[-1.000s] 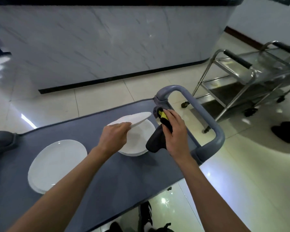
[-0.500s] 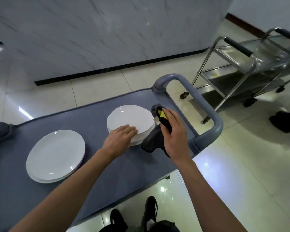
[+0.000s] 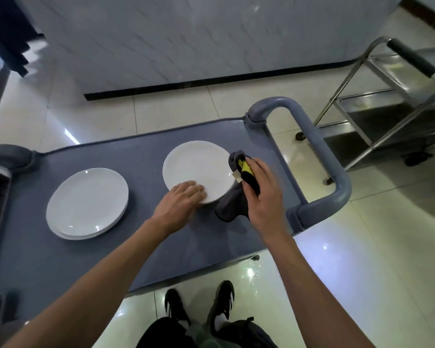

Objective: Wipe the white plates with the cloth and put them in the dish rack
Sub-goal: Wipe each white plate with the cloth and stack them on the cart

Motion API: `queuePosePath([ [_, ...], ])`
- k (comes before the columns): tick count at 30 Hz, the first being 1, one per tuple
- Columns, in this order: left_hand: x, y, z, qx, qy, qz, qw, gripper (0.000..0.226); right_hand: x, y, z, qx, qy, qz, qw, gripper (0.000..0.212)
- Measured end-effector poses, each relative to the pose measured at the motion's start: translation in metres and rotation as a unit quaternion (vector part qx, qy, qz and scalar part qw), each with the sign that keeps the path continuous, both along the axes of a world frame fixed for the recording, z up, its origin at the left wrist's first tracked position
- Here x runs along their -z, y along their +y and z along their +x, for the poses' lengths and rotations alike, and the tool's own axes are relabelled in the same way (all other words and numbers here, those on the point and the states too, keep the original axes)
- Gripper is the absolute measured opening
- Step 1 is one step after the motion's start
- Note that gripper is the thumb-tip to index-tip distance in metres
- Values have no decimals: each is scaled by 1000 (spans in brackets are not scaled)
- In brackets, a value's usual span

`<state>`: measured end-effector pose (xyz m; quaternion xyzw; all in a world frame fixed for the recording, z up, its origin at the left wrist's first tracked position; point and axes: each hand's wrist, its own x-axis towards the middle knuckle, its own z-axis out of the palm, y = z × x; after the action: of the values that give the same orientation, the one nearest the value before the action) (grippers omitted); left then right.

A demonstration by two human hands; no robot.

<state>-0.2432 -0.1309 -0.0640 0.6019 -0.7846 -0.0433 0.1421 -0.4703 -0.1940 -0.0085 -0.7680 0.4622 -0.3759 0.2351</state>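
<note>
White glazed plates (image 3: 199, 172) sit stacked at the right end of the grey cart top (image 3: 86, 259), and your left hand (image 3: 181, 199) lies flat on the near rim of the top one, fingers straight and pressing down rather than curled round anything. Your right hand (image 3: 259, 189) is closed round the dark cloth (image 3: 232, 207), which has a yellow patch near your fingertips and touches the stack's right edge, its loose end drooping onto the cart. Judge the plate as stiff, smooth and breakable: the glaze looks slick, so a flat palm will probably slide on it, and you would do better to slip your fingers under the rim with the thumb on top before lifting. The cloth is soft and will fold to the curve, so bunch it into a pad. A second stack of white plates (image 3: 87, 203) rests well apart to the left on the same cart. At the far left edge a dark slatted thing is only partly visible; whether it is the dish rack you cannot tell. Beyond the cart's grey handle (image 3: 319, 156) stands a steel trolley (image 3: 397, 96) on the tiled floor.
</note>
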Motion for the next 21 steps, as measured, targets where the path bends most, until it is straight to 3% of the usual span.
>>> queuePosePath([
  [12,-10,14,-15,-127,6,1,992,30,-11,-11,15,-101,-2,4,995,51],
  [21,-20,76,27,-325,79,-30,942,29,-23,4,91,-226,-9,-8,974,50],
])
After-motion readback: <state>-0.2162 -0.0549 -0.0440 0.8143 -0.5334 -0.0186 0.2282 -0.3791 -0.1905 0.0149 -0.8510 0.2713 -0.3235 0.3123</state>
